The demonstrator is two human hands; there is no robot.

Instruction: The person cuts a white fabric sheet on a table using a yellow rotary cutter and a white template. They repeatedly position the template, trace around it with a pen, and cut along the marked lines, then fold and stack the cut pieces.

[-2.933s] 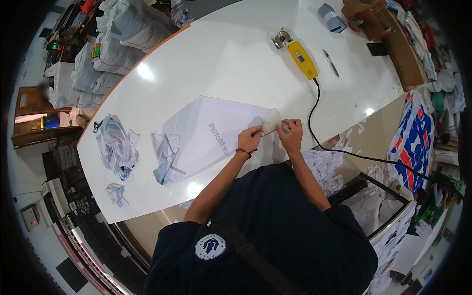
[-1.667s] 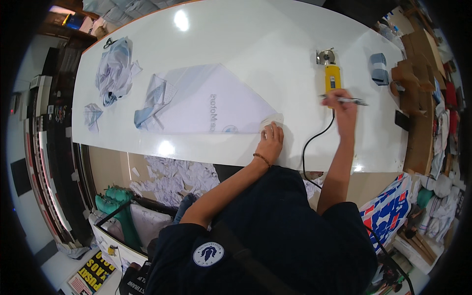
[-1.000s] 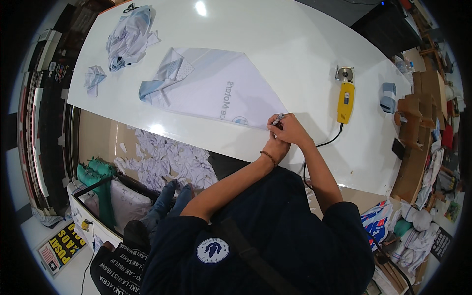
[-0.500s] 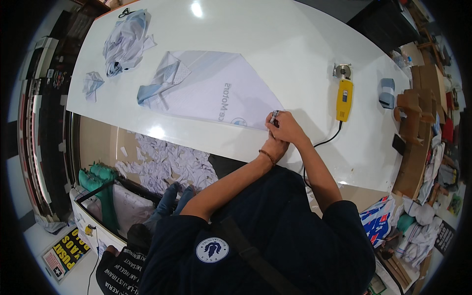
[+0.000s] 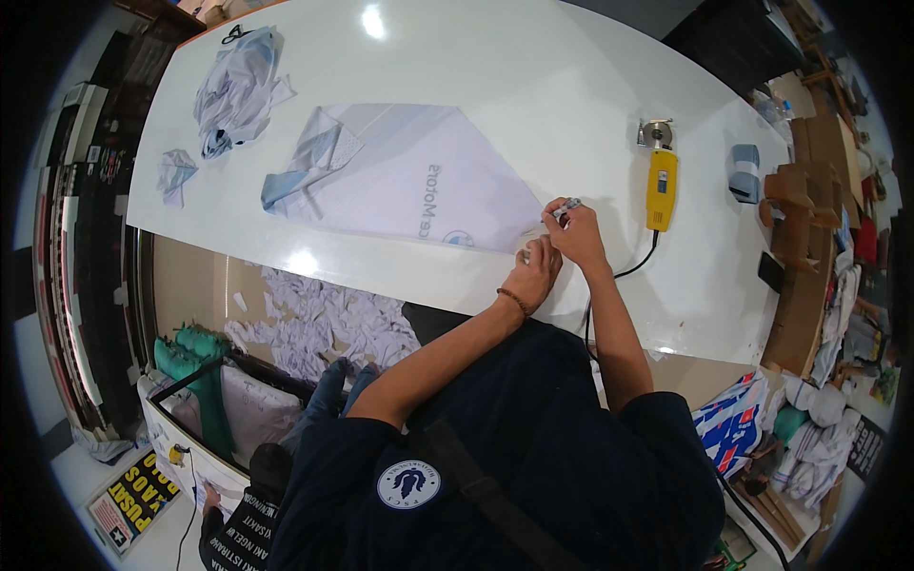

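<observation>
On the white table (image 5: 381,67) lies a pale printed fabric piece (image 5: 381,171), its left part folded over. At its right corner my left hand (image 5: 535,273), fingers bent, presses on a small translucent template (image 5: 527,238). My right hand (image 5: 577,232), just above and to the right, grips a pen (image 5: 568,208) at that corner. A yellow electric round-blade cutter (image 5: 661,190) lies to the right, its black cord curving down past my right forearm.
Crumpled fabric (image 5: 238,86), scissors (image 5: 235,34) and a small scrap (image 5: 176,176) are at the left. A blue-grey roll (image 5: 745,173) and cardboard boxes (image 5: 795,219) are at the right. Fabric offcuts (image 5: 314,314) litter the floor; another person (image 5: 248,514) works at lower left.
The pen was picked up from beside the cutter and brought to the fabric corner. Since half a second ago, my right hand has shifted slightly up and right, uncovering the template and left fingers.
</observation>
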